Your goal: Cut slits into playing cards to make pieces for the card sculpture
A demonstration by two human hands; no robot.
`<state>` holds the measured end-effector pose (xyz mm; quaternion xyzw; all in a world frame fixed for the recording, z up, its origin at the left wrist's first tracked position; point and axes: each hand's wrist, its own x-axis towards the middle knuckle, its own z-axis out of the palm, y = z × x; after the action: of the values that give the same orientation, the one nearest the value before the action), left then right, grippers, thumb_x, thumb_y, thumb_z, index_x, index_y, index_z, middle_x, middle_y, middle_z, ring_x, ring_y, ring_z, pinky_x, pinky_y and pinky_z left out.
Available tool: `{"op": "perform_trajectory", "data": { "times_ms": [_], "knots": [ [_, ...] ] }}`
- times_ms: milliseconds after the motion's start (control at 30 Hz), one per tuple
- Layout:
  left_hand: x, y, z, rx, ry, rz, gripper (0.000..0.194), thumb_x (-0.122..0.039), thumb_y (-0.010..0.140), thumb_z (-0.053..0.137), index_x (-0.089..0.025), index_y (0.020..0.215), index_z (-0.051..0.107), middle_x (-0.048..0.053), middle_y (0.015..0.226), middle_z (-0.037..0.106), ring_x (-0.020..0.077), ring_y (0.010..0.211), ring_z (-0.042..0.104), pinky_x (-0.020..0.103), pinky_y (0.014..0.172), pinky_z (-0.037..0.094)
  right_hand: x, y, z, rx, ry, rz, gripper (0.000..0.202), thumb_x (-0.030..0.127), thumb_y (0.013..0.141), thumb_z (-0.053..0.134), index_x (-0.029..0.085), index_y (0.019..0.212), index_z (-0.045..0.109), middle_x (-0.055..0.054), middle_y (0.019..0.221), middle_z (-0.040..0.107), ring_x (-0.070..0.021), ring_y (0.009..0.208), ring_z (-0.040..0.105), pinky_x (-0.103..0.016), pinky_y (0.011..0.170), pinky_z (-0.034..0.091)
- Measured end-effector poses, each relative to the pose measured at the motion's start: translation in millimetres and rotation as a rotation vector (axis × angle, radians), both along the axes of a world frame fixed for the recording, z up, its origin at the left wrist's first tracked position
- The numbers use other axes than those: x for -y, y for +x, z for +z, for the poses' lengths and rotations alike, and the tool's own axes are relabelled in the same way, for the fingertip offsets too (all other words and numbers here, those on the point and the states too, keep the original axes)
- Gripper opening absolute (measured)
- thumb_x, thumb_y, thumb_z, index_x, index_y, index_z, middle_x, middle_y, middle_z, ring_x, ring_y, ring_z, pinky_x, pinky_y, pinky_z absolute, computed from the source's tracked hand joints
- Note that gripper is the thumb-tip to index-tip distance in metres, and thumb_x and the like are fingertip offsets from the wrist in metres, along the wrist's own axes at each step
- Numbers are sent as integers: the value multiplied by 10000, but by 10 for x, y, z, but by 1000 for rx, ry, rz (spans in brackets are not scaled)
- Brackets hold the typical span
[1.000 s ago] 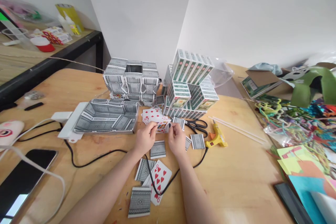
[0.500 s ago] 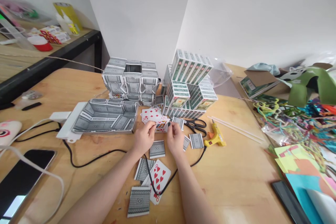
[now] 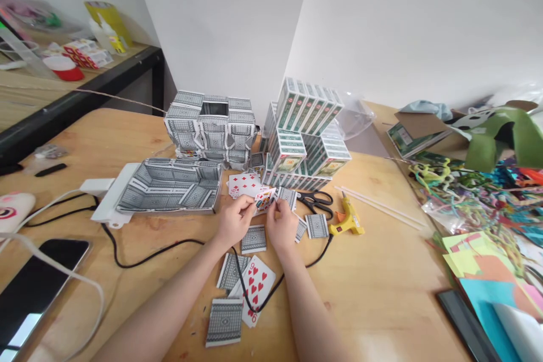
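Observation:
Between my two hands is a playing card [image 3: 263, 200] with a colourful picture face, raised just above the table. The fingers of my left hand [image 3: 235, 219] pinch its left end. My right hand [image 3: 281, 225] grips the right end, where the card seems bent. Beneath and around them lie patterned cards with folded edges, one such folded card [image 3: 253, 238] just below my hands. Nearer to me, a nine of hearts [image 3: 257, 288] lies face up beside more folded cards [image 3: 224, 321]. Red diamond cards [image 3: 244, 184] lie face up behind my left hand.
An open tray covered in cards [image 3: 169, 186] and a card-covered box structure [image 3: 210, 124] stand left. Stacked card boxes [image 3: 292, 153] stand behind. Black scissors [image 3: 316, 201], a yellow glue gun [image 3: 348, 220] and glue sticks [image 3: 377, 206] lie right. A black cable [image 3: 156, 254] crosses the table under my arms.
The card between my hands has tilted, so more of its picture face shows and its right end angles upward. Both hands stay in nearly the same place.

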<state>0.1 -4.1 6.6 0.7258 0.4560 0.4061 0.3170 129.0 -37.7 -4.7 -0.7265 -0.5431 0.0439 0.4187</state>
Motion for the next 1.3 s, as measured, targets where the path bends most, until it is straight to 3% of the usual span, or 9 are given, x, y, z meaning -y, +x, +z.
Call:
{"op": "perform_trajectory", "data": {
  "times_ms": [67, 300, 567, 800, 933, 1133, 1300],
  "knots": [
    [-1, 2, 10, 5, 15, 27, 147, -259, 813, 457, -177, 704, 511, -46, 520, 513, 75, 458, 469, 171, 473, 354, -4, -6, 6, -39, 3, 1, 214, 289, 821, 411, 158, 779, 575, -39, 620, 614, -157, 554, 572, -250, 550, 403],
    [-13, 3, 50, 19, 52, 127, 122, -249, 795, 485, -174, 709, 528, -16, 597, 602, 91, 531, 552, 176, 506, 390, -31, 53, 63, -375, -79, 195, 214, 307, 807, 434, 154, 786, 582, -26, 641, 616, -136, 556, 543, -231, 529, 419],
    [-7, 19, 27, 12, 24, 94, 133, -255, 800, 472, -178, 709, 529, -29, 565, 583, 83, 503, 538, 175, 493, 379, -18, 36, 42, -225, -52, 97, 209, 319, 791, 446, 171, 726, 578, -23, 586, 602, -139, 518, 525, -243, 527, 408],
    [-45, -4, 8, 35, 47, 150, 121, -261, 796, 478, -177, 723, 525, -32, 535, 564, 83, 453, 503, 180, 459, 358, -34, 39, 62, -509, -101, 247, 217, 329, 776, 464, 149, 775, 585, -25, 637, 622, -134, 546, 546, -221, 499, 422],
    [-41, -7, 2, 34, 35, 142, 106, -248, 793, 481, -178, 733, 532, -27, 556, 587, 87, 475, 525, 179, 470, 373, -30, 64, 72, -422, -125, 250, 214, 322, 782, 454, 156, 704, 565, 12, 541, 543, -111, 484, 475, -206, 463, 373],
    [-7, 14, 31, 24, 27, 103, 123, -252, 804, 468, -181, 724, 529, -18, 587, 605, 95, 535, 562, 183, 516, 405, -13, -4, 56, -144, -65, 89, 241, 318, 801, 420, 177, 646, 538, 24, 498, 499, -107, 443, 439, -214, 465, 340],
    [-9, 12, 25, 27, 71, 188, 104, -252, 799, 482, -183, 736, 529, -14, 592, 607, 97, 520, 558, 185, 513, 408, -20, -20, 73, -262, -41, 114, 210, 308, 789, 450, 164, 744, 596, -12, 579, 595, -133, 523, 533, -226, 524, 414]
  ]
}}
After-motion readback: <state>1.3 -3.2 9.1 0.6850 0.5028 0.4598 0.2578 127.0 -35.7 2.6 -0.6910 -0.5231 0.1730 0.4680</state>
